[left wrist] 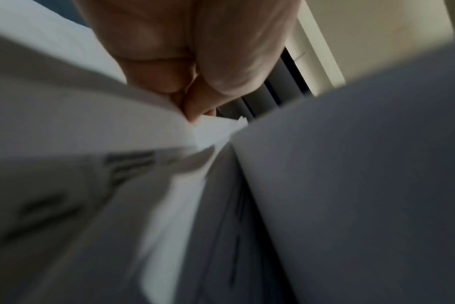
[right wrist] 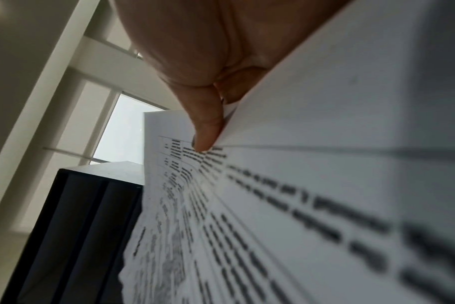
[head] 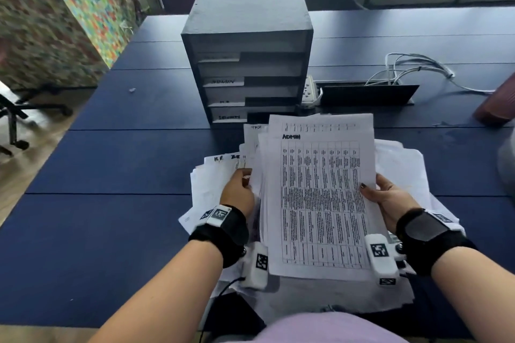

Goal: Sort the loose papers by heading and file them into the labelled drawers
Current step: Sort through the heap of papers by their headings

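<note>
Sorting step: my right hand [head: 390, 198] pinches the ADMIN sheet [head: 320, 198] at frame centre, thumb on top; my left hand [head: 238, 192] grips the batch behind it. Loose papers [head: 401, 164] cover the counter [head: 111, 231]. Next, likely: slide it into the ADMIN drawer [head: 250, 83], upper centre.

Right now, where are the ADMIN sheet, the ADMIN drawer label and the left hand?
ADMIN sheet [head: 320, 198], head view, middle of its printed table.
ADMIN drawer label [head: 223, 81], head view, on the handwritten word.
left hand [head: 238, 195], head view, back of the hand, fingers among the papers.
</note>
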Demonstrator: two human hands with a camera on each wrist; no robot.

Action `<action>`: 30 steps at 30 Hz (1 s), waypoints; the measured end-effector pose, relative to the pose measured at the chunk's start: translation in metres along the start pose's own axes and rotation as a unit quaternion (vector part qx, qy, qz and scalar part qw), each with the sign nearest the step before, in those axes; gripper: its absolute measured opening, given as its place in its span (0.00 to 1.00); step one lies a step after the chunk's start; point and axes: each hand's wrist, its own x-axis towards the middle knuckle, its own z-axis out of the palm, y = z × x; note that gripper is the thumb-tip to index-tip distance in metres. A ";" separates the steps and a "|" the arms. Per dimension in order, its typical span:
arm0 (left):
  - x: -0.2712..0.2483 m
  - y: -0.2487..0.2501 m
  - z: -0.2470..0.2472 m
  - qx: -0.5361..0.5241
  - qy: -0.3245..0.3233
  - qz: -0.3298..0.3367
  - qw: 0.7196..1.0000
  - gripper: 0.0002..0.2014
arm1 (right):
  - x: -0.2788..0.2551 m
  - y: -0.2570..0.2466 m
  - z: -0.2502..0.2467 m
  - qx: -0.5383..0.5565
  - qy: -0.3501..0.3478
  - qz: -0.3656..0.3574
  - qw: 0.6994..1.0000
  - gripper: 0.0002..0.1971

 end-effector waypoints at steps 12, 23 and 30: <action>0.046 -0.058 -0.081 0.045 0.143 -0.221 0.964 0.21 | 0.003 0.012 -0.002 -0.132 0.041 0.042 0.989 0.52; 0.035 -0.045 -0.073 -0.040 0.135 -0.107 0.984 0.03 | 0.009 0.019 -0.010 -0.159 0.038 0.030 0.986 0.46; 0.030 -0.025 -0.087 -0.021 0.189 0.007 0.982 0.09 | 0.010 0.020 -0.014 -0.191 0.056 0.020 0.980 0.25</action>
